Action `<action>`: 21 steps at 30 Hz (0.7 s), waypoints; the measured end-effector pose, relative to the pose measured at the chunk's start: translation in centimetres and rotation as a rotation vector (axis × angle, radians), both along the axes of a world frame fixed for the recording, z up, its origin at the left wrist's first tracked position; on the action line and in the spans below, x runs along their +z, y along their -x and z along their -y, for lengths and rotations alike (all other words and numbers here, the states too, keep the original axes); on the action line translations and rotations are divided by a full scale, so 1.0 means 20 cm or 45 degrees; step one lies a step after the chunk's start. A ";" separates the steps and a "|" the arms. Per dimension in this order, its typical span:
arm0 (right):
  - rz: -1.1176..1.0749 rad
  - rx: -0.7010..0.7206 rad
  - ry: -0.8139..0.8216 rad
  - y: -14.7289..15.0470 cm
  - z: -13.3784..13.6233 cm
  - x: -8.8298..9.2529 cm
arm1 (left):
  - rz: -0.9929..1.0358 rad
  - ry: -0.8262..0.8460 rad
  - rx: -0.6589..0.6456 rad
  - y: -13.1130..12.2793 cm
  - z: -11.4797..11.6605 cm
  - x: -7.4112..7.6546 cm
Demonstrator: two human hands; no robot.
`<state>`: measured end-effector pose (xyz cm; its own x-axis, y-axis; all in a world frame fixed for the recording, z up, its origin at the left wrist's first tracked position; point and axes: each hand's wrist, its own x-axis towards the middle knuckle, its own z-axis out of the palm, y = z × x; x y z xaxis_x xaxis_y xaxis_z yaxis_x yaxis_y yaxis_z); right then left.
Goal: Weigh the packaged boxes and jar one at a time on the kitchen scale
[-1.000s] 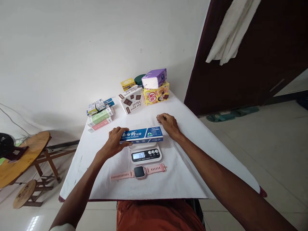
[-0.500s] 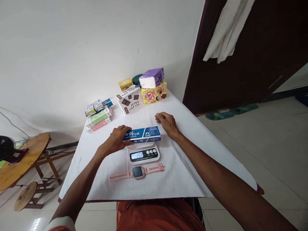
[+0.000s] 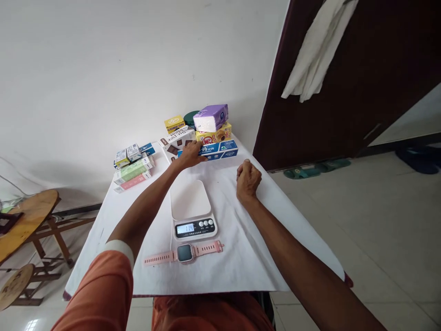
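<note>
Shifted from the scale (image 3: pixel 190 202) to in front of the yellow box (image 3: pixel 223 132), the toothpaste box (image 3: pixel 224 151) is grasped by the left hand (image 3: pixel 192 155), right hand (image 3: pixel 248 180) clenched; I reckon overpushing could topple the purple pack (image 3: pixel 211 117).

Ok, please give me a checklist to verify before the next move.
1. Left hand has a grip on the toothpaste box: ok.
2. Toothpaste box off the scale: ok, beyond it.
3. Toothpaste box rests on the table: cannot tell.
4. Scale display at zero: not ok, digits look like 114.
5. Right hand apart from the toothpaste box: ok, a gap shows.
6. Watch off the scale: ok, nearer the person.
</note>
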<state>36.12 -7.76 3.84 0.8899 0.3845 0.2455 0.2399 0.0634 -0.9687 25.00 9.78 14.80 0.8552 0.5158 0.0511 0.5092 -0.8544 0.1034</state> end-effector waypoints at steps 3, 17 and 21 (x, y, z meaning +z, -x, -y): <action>0.114 0.022 0.068 0.08 0.02 0.03 | -0.032 0.025 0.025 -0.09 0.02 -0.08; 0.530 0.658 0.377 0.14 0.04 0.02 | 0.421 -0.140 0.115 0.48 0.02 -0.08; 0.532 0.642 0.403 0.15 0.05 0.03 | 0.469 -0.235 0.481 0.93 -0.10 0.01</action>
<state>33.14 -8.71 4.44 0.4418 0.8321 0.3352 0.6093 -0.0041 -0.7929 6.46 11.71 15.04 0.5215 0.7370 0.4300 0.7418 -0.6406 0.1982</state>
